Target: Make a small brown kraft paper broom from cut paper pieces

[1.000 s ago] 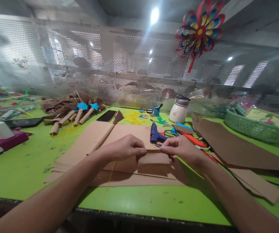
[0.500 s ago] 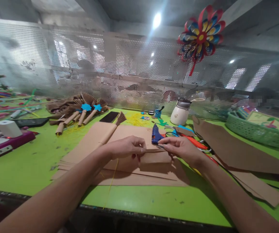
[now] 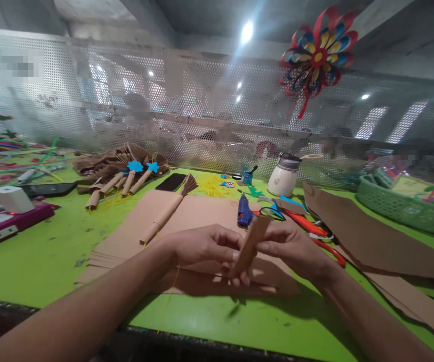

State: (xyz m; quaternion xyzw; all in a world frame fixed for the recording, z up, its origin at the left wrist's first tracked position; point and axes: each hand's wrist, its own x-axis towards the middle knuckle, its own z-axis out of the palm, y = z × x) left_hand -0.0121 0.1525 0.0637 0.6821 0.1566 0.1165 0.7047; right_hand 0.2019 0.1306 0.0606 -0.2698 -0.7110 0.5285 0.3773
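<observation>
A brown paper piece (image 3: 252, 241) is pinched, tilted, by the left hand (image 3: 207, 245) and the right hand (image 3: 295, 246) toward the front edge of the tabletop (image 3: 197, 317); it should prove light and easily creased; it is best gripped gently by its edges.

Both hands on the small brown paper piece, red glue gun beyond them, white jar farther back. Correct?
One slip: the glue gun is blue, not red, as the head view shows. The left hand and right hand are on the small brown paper piece, and the white jar is farther back.
</observation>
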